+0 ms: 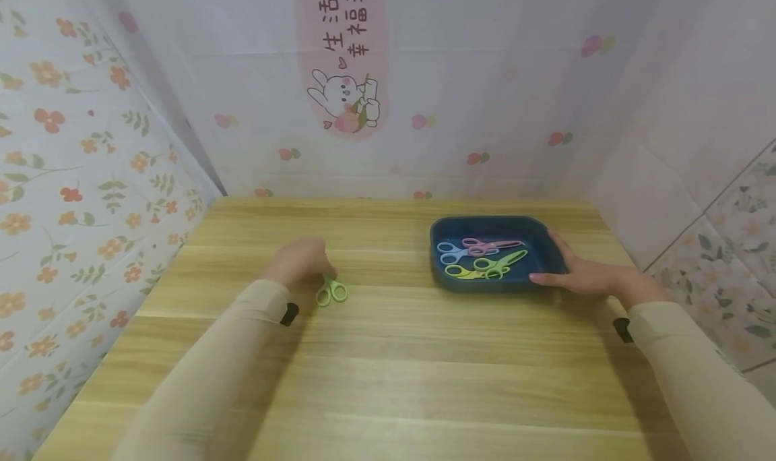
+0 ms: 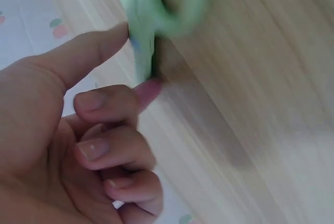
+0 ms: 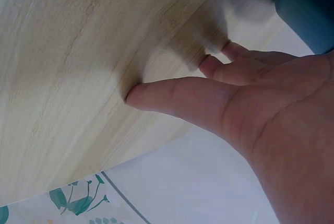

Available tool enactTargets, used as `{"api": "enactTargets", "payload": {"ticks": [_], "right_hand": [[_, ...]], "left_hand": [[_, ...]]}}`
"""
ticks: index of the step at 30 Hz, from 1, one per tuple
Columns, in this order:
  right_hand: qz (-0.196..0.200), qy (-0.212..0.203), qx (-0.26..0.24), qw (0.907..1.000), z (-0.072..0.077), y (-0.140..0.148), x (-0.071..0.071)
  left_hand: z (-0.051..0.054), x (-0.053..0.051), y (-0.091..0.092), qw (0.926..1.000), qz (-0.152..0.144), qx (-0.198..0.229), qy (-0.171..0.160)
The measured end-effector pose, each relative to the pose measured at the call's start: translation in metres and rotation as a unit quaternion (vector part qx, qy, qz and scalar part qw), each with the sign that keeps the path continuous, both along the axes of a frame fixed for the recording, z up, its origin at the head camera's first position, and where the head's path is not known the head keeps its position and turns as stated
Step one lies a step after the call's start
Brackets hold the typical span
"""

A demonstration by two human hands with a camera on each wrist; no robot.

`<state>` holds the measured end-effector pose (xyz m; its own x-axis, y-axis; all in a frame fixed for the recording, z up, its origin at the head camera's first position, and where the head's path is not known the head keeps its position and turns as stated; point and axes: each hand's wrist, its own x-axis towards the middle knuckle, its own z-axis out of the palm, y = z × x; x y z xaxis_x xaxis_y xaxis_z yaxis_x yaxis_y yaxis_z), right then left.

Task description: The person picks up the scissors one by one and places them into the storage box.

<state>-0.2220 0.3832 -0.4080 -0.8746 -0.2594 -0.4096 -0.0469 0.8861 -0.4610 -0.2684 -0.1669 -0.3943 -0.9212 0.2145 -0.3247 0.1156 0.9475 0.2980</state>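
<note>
My left hand point(image 1: 301, 262) pinches light green scissors point(image 1: 331, 283) at the blade end, the finger loops pointing toward me. In the left wrist view, the thumb presses the scissors point(image 2: 141, 31) while the other fingers curl below. A dark blue bin point(image 1: 433, 265) stands at the right, with my right hand point(image 1: 582, 277) at its right end. The thumb lies straight over the front right corner, and a finger touches the right side. Straight fingers reach the tabletop beside the bin in the right wrist view. Inside the bin lie blue scissors point(image 1: 466, 252), pink scissors point(image 1: 506, 244), green scissors point(image 1: 515, 257) and yellow scissors point(image 1: 473, 275).
The wooden table point(image 1: 388, 353) has patterned cloth behind it and on both sides. A rabbit print point(image 1: 345, 100) decorates the back cloth point(image 1: 254, 158). Floral cloth point(image 1: 79, 198) hangs along the left edge.
</note>
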Motion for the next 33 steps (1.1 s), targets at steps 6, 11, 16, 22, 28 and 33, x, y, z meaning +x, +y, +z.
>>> {"api": "enactTargets", "payload": {"ticks": [6, 11, 16, 22, 28, 33], "right_hand": [[-0.002, -0.004, -0.003, 1.0, 0.001, -0.002, 0.0], [-0.004, -0.003, -0.006, 1.0, -0.001, -0.002, -0.001], [-0.002, 0.003, 0.001, 1.0, -0.001, -0.001, -0.001], [0.001, 0.008, 0.003, 1.0, 0.001, -0.001, 0.0], [0.003, 0.009, 0.008, 0.9999, 0.002, -0.002, 0.001], [0.003, 0.008, 0.006, 0.9999, 0.001, -0.003, 0.001]], "left_hand": [[-0.005, -0.012, 0.016, 0.9998, -0.018, 0.007, 0.002], [-0.004, -0.01, 0.016, 0.9997, -0.022, 0.01, 0.007], [0.0, -0.001, 0.007, 0.9998, 0.014, 0.012, -0.01], [0.006, 0.011, 0.001, 0.9983, -0.002, -0.057, -0.008], [0.005, 0.018, 0.002, 0.9956, -0.013, -0.093, 0.002], [0.002, 0.02, 0.002, 0.9937, -0.02, -0.11, 0.008]]}}
